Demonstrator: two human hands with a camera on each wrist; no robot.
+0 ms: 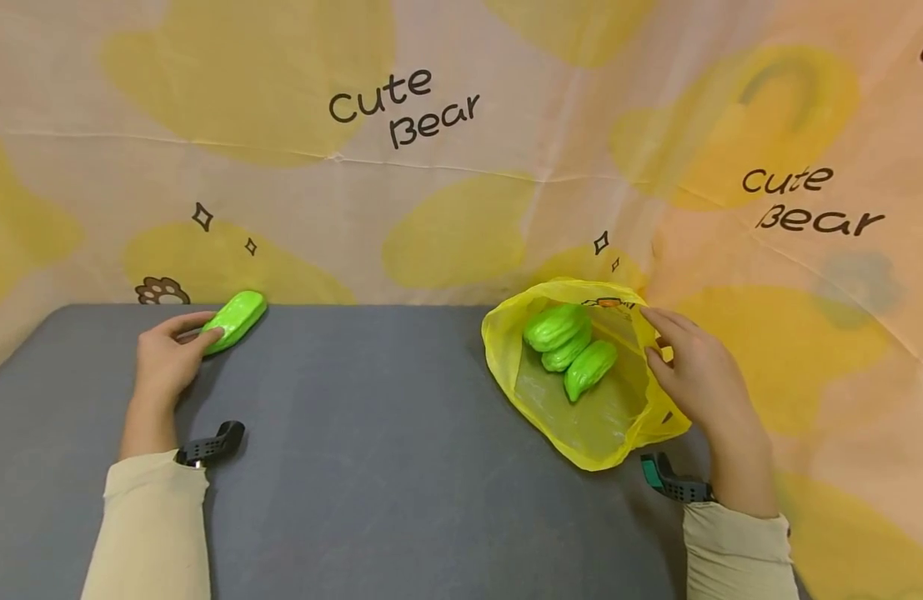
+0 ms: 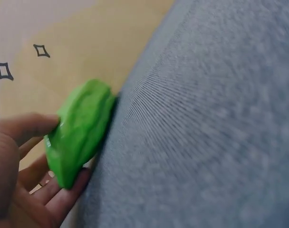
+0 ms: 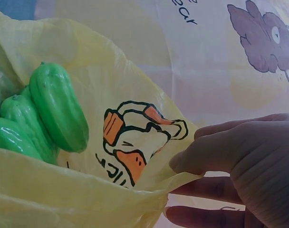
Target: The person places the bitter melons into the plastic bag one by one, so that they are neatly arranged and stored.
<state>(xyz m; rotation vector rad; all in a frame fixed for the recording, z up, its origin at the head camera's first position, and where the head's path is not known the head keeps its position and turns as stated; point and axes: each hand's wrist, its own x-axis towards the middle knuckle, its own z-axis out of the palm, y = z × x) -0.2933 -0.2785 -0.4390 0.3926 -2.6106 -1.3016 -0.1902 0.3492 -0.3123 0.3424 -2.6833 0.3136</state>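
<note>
At the table's far left, my left hand [image 1: 168,354] pinches a bright green ridged gourd [image 1: 238,319] between thumb and fingers. The left wrist view shows the thumb on one side of the green gourd [image 2: 80,133], with fingers beneath, close to the table surface. On the right, my right hand [image 1: 701,375] pinches the rim of a yellow plastic bag [image 1: 499,354] whose mouth faces up and gapes wide. Inside the bag lie three similar green gourds [image 1: 591,369], bunched together. A cartoon duck print [image 3: 139,135] shows on the bag's inner wall near my right thumb.
The grey table [image 1: 356,450] spreads between both hands. Directly behind it hangs a yellow-patterned cloth [image 1: 296,208] with "Cute Bear" lettering, which also runs along the right side. A dark wrist mount [image 1: 213,443] sits on the left wrist and another mount [image 1: 674,483] on the right.
</note>
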